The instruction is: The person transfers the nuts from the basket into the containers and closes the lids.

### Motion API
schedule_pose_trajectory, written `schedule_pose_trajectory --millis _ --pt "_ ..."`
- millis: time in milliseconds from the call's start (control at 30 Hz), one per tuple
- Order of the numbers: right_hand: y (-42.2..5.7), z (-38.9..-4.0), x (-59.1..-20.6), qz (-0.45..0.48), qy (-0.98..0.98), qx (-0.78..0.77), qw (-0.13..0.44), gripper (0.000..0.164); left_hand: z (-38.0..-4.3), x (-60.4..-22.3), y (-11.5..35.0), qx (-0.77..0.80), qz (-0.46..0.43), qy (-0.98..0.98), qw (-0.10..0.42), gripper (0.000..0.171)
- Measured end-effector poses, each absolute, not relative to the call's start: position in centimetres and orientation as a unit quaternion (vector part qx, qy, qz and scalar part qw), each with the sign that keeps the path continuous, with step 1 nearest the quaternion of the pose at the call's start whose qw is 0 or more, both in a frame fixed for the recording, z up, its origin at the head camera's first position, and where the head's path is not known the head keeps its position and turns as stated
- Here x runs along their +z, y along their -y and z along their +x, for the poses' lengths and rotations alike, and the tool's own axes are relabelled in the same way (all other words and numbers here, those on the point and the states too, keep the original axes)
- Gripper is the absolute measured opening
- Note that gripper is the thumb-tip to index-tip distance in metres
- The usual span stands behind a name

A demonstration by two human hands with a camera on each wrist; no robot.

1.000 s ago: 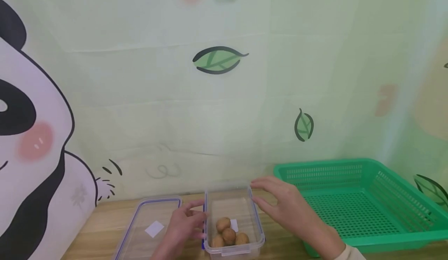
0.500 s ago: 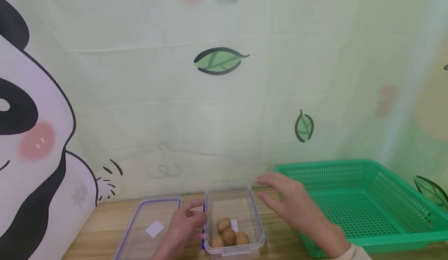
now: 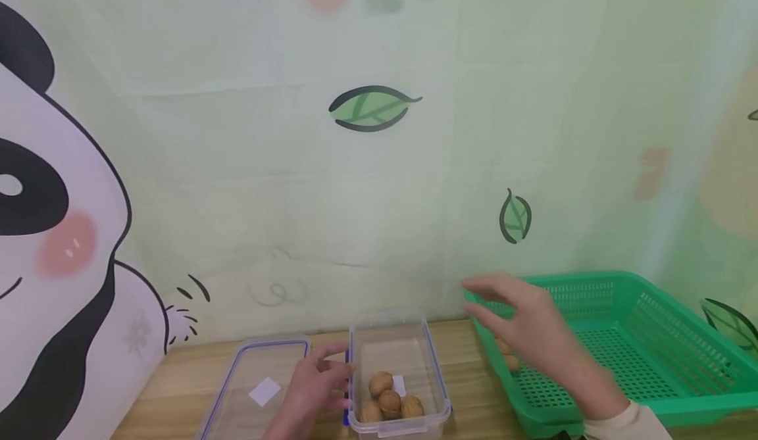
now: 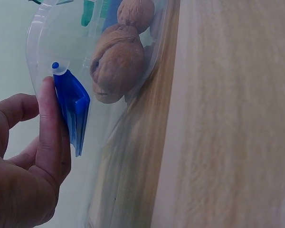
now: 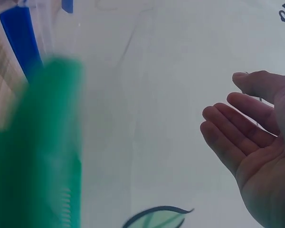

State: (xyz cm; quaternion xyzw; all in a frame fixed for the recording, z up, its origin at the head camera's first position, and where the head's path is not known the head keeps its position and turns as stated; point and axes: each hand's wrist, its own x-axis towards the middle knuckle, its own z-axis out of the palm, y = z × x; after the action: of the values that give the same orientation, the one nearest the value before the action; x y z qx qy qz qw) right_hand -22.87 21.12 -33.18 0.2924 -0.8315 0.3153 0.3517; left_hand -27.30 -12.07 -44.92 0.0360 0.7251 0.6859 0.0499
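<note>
My left hand (image 3: 314, 391) rests against the left side of a clear plastic food container (image 3: 441, 394), its fingers extended beside a hanging blue latch (image 4: 73, 107). Several walnuts (image 3: 389, 403) lie in the container's near end, around a small white label. Over the left rim of a green plastic basket (image 3: 622, 408) hovers my right hand (image 3: 533, 321), thumb and fingers spread with nothing between them; the right wrist view shows the same bare palm. Below that hand, walnuts (image 3: 510, 363) lie inside the basket by its left wall, partly hidden by the hand.
Left of the container lies its clear lid (image 3: 237, 387) with a blue seal and a white label (image 3: 264, 392), partly behind my left hand. All stand on a wood-grain table (image 3: 468, 387). A printed cloth backdrop (image 3: 284, 196) hangs right behind.
My right hand has moved right, away from the container's right rim to above the basket's left edge, uncovering walnuts in the basket. The left hand has stayed at the container's side.
</note>
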Motion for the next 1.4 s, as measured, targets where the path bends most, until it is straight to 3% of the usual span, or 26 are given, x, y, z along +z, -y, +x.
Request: schedule_pose_trajectory --millis 233,633,1400 --pt "-23.3 -23.7 -30.7 0.252 0.867 0.338 0.266 0.027 -27.2 -44.9 12.2 0.681 0.027 -0.731 0.049 0.057" --pt "-27.2 -26.9 -29.2 0.200 0.891 0.371 0.165 0.036 -27.4 -45.0 12.5 0.686 0.016 -0.727 0.043 0.056" --pt "-31.3 -31.6 -33.9 0.202 0.906 0.368 0.046 0.036 -27.6 -45.2 12.1 0.690 0.030 -0.721 0.055 0.055"
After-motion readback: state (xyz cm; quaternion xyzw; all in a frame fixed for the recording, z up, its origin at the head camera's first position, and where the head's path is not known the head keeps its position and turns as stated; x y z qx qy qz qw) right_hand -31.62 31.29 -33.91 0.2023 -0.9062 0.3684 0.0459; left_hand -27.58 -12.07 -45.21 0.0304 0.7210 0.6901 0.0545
